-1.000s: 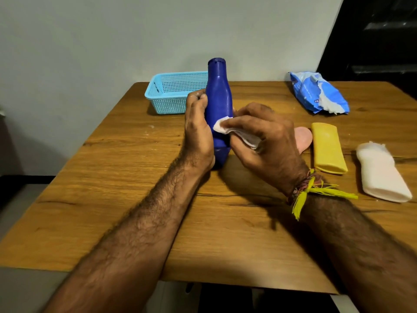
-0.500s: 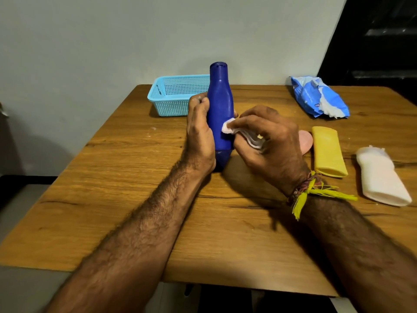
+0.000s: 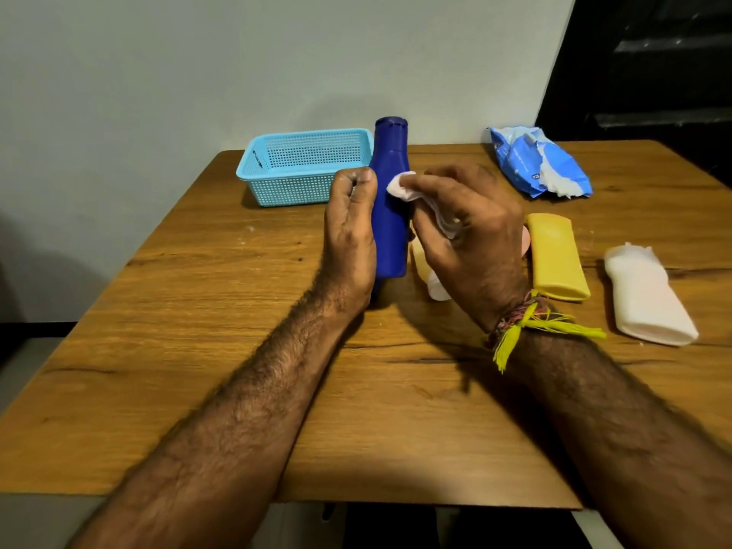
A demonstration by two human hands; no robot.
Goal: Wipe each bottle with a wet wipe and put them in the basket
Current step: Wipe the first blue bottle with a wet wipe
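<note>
A tall dark blue bottle (image 3: 390, 200) stands upright on the wooden table (image 3: 237, 350), and my left hand (image 3: 348, 231) grips its left side. My right hand (image 3: 471, 231) presses a white wet wipe (image 3: 412, 192) against the bottle's right side, near its shoulder. The light blue mesh basket (image 3: 301, 168) sits behind and to the left, with nothing visible in it. A yellow bottle (image 3: 556, 255) and a white bottle (image 3: 649, 299) lie flat to the right. A small pale bottle (image 3: 429, 277) lies mostly hidden under my right hand.
A blue wet-wipe pack (image 3: 538, 162) lies open at the back right of the table, a wipe sticking out. A grey wall stands close behind the table. A dark opening is at the far right. The table's front edge is near my forearms.
My right hand has slid the wipe up the blue bottle, from its lower middle to near the shoulder. My left hand keeps its hold on the bottle.
</note>
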